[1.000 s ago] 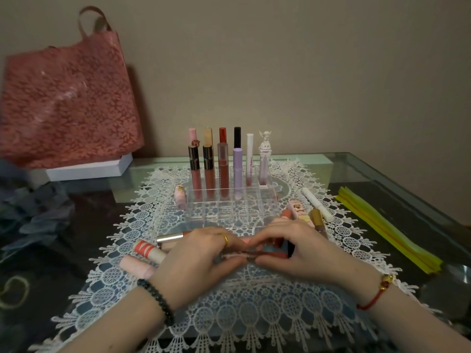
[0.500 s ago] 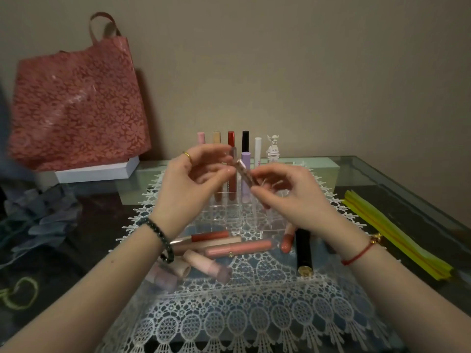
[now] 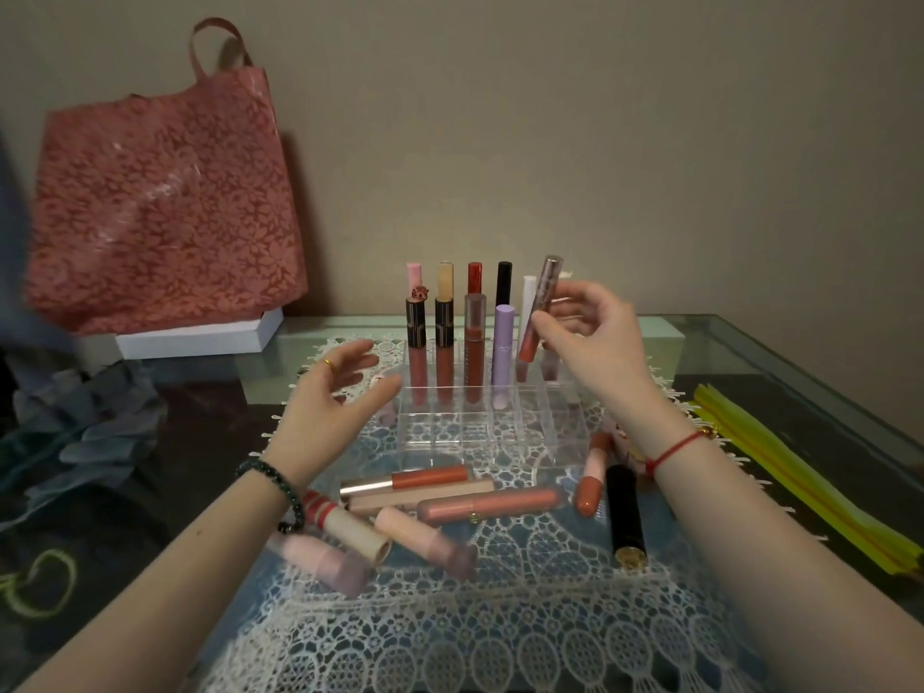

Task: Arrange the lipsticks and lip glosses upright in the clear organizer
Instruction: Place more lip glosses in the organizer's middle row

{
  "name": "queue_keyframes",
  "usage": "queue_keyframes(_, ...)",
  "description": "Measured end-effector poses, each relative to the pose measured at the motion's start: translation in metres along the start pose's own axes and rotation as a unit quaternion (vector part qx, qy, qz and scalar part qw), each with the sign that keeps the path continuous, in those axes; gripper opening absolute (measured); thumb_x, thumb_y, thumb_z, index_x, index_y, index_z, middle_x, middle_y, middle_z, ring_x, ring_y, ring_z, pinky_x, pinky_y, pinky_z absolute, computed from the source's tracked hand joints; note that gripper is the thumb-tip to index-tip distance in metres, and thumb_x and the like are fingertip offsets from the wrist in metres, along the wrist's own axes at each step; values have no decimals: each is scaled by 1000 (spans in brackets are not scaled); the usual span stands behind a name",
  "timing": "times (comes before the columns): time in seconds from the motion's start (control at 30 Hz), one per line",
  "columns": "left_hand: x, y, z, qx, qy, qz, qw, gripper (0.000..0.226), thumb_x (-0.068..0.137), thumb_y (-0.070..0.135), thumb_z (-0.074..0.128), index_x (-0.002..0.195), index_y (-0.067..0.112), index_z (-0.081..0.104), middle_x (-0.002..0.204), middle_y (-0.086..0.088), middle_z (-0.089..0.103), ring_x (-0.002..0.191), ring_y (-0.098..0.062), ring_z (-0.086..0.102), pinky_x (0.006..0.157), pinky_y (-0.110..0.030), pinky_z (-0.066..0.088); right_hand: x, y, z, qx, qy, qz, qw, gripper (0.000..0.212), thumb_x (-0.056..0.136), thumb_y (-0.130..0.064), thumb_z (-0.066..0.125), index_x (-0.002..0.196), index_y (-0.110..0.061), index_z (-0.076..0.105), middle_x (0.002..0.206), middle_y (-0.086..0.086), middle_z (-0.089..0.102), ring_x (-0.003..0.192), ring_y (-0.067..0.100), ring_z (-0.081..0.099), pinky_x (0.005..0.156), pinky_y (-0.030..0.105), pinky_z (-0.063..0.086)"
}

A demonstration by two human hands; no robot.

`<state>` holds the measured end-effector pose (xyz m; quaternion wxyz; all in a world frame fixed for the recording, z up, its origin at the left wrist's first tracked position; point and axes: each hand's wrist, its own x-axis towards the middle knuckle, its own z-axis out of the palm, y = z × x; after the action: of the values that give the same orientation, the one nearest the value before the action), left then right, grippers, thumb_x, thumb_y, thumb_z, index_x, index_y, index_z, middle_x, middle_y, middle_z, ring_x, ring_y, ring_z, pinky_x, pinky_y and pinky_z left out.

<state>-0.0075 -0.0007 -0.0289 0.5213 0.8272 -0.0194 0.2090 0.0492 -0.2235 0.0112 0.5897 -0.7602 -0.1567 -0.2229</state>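
The left hand (image 3: 330,392) has let go of the lip gloss (image 3: 546,287) and dropped left, fingers loose. The right hand (image 3: 595,342) alone pinches it, nearly upright, above the organizer (image 3: 450,432), far right. The far rows are mostly filled; several tubes (image 3: 492,505) lie near, unsorted.

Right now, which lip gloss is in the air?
The brown-capped lip gloss the right hand pinches; others stand in the organizer or lie on the mat.

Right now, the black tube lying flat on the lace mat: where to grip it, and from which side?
The black tube lies flat, gold end toward the camera. Pinch its nearer half across the width, from above: an orange tube crowds its far left side, and the near half likely leaves finger room.
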Motion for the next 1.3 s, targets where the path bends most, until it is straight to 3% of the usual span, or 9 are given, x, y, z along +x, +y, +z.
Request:
queue_keyframes(0.17, -4, -15, 1, 17, -98, -26, 995, 82, 55, 63, 68, 126, 29, 43, 119, 12, 55, 113, -5, 52, 100, -34, 42, -4, 14, 5, -35, -1, 13, 999, 25, 81, -14, 66, 103, -20, 57, 89, -7, 61, 77, 6, 60, 65, 17, 52)
queue_keyframes(0.47, -6, -21, 3, 65, -119, -5, 991, 58, 73, 33, 68, 126, 25, 47, 114, 14, 56, 103, 15, 47, 92, -17, 35, -13, 30, 6, -75, -5, 6, 997, 27, 79, -9, 67, 106, -12, 60, 85, -5, 62, 72, 1, 58, 59, 3, 45)
queue_keyframes(0.7, -6, -23, 3, 67, -121, -2, 990, 56, 74, 32, 67, 126, 25, 47, 114, 15, 56, 104, 13, 47, 96, -22, 35, -17, 31, 8, -94, -14, -6, 995, 21, 80, -9, 66, 98, -17, 59, 77, -7, 58, 65, 1, 53, 59, 3, 44)
queue_keyframes(0.9, -6, -22, 2, 78, -119, -1, 990, 54, 74, 33, 67, 125, 27, 48, 118, 14, 55, 110, 3, 50, 101, -28, 36, -17, 34, 9, -120, -13, -6, 993, 22, 80, -11, 65, 101, -15, 60, 77, -9, 58, 67, 0, 54, 61, 4, 45)
queue_keyframes(1.3, -7, -23, 2, 82, -116, 5, 990, 54, 75, 34, 67, 125, 28, 48, 118, 12, 57, 109, 4, 50, 95, -23, 38, -19, 34, 12, -130, -7, -1, 992, 20, 80, -11, 65, 99, -12, 62, 76, -8, 59, 67, 1, 55, 60, 2, 44)
